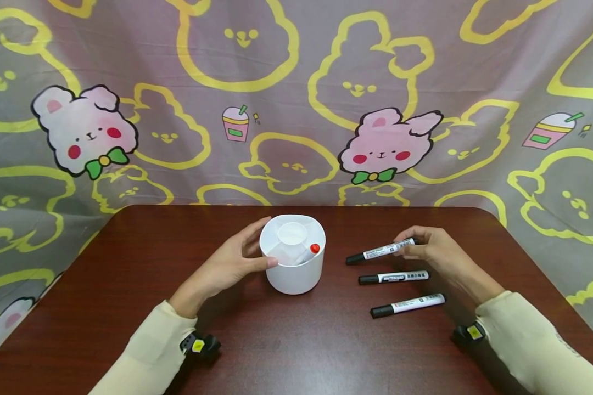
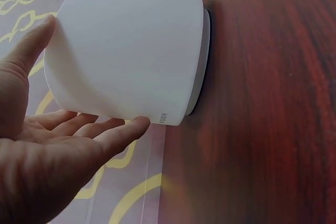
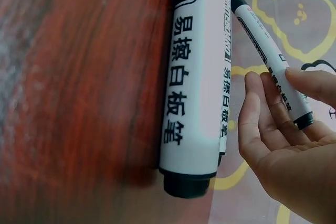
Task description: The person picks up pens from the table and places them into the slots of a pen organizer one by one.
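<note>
At nine o'clock of the white holder, the left hand cups it with fingers spread, seemingly steadying it. At three o'clock, the right hand pinches the farthest marker by its tail.

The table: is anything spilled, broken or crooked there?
Nothing stands out. The white holder stands upright with the left hand against its side, a red-capped pen inside. Three markers lie roughly parallel; the right hand pinches the farthest marker.
</note>
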The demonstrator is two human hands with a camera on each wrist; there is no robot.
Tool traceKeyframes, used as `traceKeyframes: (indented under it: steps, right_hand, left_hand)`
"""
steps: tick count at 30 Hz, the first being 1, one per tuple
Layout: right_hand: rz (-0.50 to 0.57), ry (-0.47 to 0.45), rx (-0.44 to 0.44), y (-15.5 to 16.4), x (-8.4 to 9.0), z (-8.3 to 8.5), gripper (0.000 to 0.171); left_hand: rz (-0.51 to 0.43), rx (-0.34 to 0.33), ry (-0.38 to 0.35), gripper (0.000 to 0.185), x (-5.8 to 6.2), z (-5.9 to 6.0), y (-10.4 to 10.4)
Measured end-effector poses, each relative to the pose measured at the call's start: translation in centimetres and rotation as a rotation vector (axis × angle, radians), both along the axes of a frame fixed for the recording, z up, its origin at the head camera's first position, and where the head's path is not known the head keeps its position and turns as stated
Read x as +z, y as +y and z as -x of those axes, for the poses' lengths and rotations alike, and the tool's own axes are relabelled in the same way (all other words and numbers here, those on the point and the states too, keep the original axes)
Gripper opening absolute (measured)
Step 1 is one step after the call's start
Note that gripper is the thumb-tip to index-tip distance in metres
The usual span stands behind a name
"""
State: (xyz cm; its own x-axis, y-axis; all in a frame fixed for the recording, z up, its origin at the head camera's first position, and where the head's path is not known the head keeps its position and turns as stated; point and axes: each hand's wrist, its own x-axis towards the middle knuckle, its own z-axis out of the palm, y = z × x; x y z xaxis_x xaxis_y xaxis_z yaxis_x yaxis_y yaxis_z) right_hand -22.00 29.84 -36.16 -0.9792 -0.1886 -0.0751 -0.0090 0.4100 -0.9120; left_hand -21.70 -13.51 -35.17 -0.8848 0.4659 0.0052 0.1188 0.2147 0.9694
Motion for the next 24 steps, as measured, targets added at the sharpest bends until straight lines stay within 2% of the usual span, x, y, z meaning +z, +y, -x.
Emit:
traceKeyframes:
  steps: [10, 14, 20, 24]
  right_hand:
    - [0.107, 0.027, -0.014, 0.1, 0.1, -0.1, 0.025]
    - [0.182, 0.030, -0.026, 0.1, 0.2, -0.1, 0.016]
    - [0.350, 0.038, -0.014, 0.0, 0.0, -0.2, 0.025]
    - [0.408, 0.054, 0.013, -0.2, 0.1, -0.2, 0.023]
  left_hand:
    - [-0.033, -0.016, -0.018, 0.104, 0.0, 0.0, 0.2]
    - [-0.037, -0.013, -0.024, 0.109, 0.0, 0.1, 0.4]
    - [-0.057, -0.014, -0.005, 0.111, -0.2, 0.2, 1.0]
    - [-0.063, -0.002, -0.011, 0.114, -0.3, 0.2, 1.4]
